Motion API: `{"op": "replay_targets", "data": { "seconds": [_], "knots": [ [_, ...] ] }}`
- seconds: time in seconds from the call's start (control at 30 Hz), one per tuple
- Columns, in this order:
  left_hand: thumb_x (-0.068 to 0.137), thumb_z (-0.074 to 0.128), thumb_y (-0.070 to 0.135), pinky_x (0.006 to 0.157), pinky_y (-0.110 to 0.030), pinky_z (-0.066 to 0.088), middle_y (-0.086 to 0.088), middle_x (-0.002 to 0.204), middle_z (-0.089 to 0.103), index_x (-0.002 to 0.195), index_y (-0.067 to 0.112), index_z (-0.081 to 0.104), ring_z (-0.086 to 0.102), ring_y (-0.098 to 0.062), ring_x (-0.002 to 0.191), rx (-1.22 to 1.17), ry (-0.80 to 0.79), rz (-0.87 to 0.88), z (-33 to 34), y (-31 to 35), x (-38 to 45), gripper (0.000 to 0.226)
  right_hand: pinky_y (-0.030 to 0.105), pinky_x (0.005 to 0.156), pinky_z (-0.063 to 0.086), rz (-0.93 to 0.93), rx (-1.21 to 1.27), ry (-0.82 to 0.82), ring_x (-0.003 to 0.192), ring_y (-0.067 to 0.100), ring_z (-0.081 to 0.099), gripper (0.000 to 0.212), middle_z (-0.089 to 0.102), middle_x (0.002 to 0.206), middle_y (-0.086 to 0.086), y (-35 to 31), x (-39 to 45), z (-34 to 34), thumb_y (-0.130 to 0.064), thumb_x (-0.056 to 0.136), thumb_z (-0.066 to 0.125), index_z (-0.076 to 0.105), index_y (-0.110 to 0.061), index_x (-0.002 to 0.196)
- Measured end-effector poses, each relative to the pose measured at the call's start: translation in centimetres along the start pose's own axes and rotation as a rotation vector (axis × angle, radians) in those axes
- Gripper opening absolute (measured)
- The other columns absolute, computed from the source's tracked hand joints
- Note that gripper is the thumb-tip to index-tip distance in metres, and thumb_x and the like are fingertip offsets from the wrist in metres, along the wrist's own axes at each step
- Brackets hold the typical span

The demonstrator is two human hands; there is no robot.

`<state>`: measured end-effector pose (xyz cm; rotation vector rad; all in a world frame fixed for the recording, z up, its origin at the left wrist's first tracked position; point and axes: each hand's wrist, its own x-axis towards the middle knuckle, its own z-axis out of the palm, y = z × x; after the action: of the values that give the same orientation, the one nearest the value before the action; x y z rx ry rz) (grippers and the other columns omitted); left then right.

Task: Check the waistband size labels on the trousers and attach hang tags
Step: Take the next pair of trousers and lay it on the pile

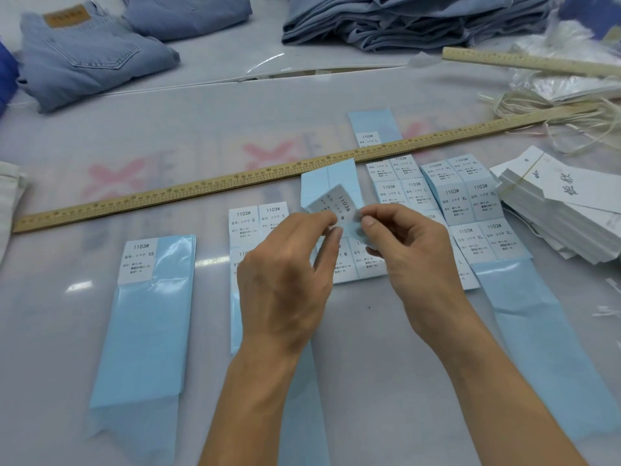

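Observation:
Both hands meet over the middle of the table. My left hand and my right hand pinch a white size sticker printed 1103# M, lifted off its pale blue backing strip. Blue sticker sheets lie in a row: XS at the left, S behind my left hand, L and XL to the right. A stack of white hang tags sits at the right. Folded light-blue jeans lie at the far left.
A long wooden ruler crosses the table diagonally behind the stickers. A second ruler lies at the far right beside cream strings and plastic bags. A pile of folded blue trousers stands at the back.

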<state>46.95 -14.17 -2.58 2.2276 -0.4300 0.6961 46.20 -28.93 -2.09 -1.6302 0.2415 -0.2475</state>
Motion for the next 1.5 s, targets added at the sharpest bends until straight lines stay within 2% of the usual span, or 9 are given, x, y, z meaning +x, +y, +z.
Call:
{"op": "replay_targets", "data": {
  "seconds": [0.17,0.4,0.57,0.73,0.93,1.17,1.27,1.37,1.5],
  "knots": [
    [0.095,0.073,0.024,0.062,-0.039,0.058,0.001,0.095,0.077,0.101,0.012,0.076,0.073,-0.021,0.082,-0.013,-0.021,-0.029,0.2,0.2,0.0,0.014,0.021,0.080,0.056,-0.106,-0.088,-0.069,0.084,0.011,0.073,0.009,0.076,0.085,-0.005,0.0,-0.3,0.2,-0.008,0.091,0.074,0.076,-0.017,0.093],
    [0.092,0.076,0.019,0.064,-0.035,0.058,0.001,0.096,0.078,0.103,0.013,0.078,0.074,-0.020,0.082,-0.003,-0.033,-0.038,0.1,0.0,0.0,0.012,0.018,0.078,0.052,-0.135,-0.168,-0.129,0.084,0.007,0.068,0.013,0.074,0.086,-0.010,0.1,-0.2,0.3,-0.005,0.094,0.068,0.075,-0.016,0.093],
    [0.092,0.074,0.021,0.061,-0.041,0.059,0.002,0.094,0.079,0.101,0.015,0.079,0.075,-0.023,0.082,0.007,-0.080,-0.004,0.1,-0.5,-0.1,0.012,0.024,0.081,0.052,-0.288,-0.375,-0.154,0.091,0.013,0.066,0.016,0.072,0.093,-0.004,0.2,-0.2,0.0,-0.001,0.093,0.067,0.076,-0.013,0.099],
    [0.090,0.072,0.019,0.053,-0.042,0.057,0.001,0.085,0.078,0.096,0.017,0.080,0.073,-0.027,0.070,0.031,-0.092,0.017,0.0,-0.7,-0.1,0.010,0.028,0.082,0.050,-0.419,-0.557,-0.159,0.089,0.014,0.064,0.015,0.072,0.091,-0.003,0.4,-0.1,-0.2,-0.002,0.092,0.069,0.078,-0.011,0.100],
    [0.088,0.069,0.016,0.051,-0.043,0.054,0.002,0.079,0.076,0.091,0.016,0.078,0.068,-0.026,0.064,0.058,-0.081,-0.009,0.0,-0.5,0.1,0.009,0.024,0.080,0.050,-0.423,-0.548,-0.162,0.088,0.011,0.064,0.014,0.072,0.091,-0.005,0.5,-0.2,0.0,-0.002,0.092,0.069,0.077,-0.011,0.099],
    [0.090,0.072,0.015,0.061,-0.028,0.050,0.006,0.089,0.077,0.095,0.015,0.077,0.064,-0.015,0.068,-0.067,-0.062,-0.135,-0.1,-0.5,0.1,0.007,0.026,0.081,0.052,-0.354,-0.441,-0.117,0.088,0.011,0.065,0.013,0.071,0.090,-0.006,0.3,-0.2,0.2,-0.003,0.092,0.070,0.075,-0.014,0.097],
    [0.090,0.073,0.013,0.064,-0.019,0.046,0.012,0.086,0.074,0.092,0.018,0.076,0.060,-0.004,0.068,-0.163,-0.066,-0.224,0.0,-0.5,0.2,0.006,0.025,0.082,0.053,-0.316,-0.403,-0.080,0.088,0.010,0.066,0.013,0.072,0.091,-0.008,0.2,-0.3,0.2,-0.004,0.092,0.069,0.074,-0.015,0.097],
    [0.088,0.074,0.012,0.064,-0.014,0.047,0.017,0.081,0.072,0.085,0.023,0.074,0.066,-0.004,0.076,-0.298,-0.034,-0.366,0.1,-0.6,0.4,0.011,0.025,0.081,0.054,-0.240,-0.330,0.003,0.086,0.010,0.067,0.015,0.072,0.089,-0.011,0.1,-0.1,0.1,-0.005,0.093,0.068,0.074,-0.019,0.094],
    [0.087,0.075,0.014,0.070,-0.014,0.050,0.010,0.082,0.075,0.083,0.024,0.075,0.069,-0.007,0.084,-0.464,0.027,-0.550,0.2,-1.0,0.6,0.010,0.018,0.074,0.051,-0.183,-0.242,0.095,0.083,0.004,0.066,0.020,0.072,0.083,-0.016,-0.1,0.1,0.0,-0.007,0.094,0.067,0.073,-0.026,0.089]
  ]
}}
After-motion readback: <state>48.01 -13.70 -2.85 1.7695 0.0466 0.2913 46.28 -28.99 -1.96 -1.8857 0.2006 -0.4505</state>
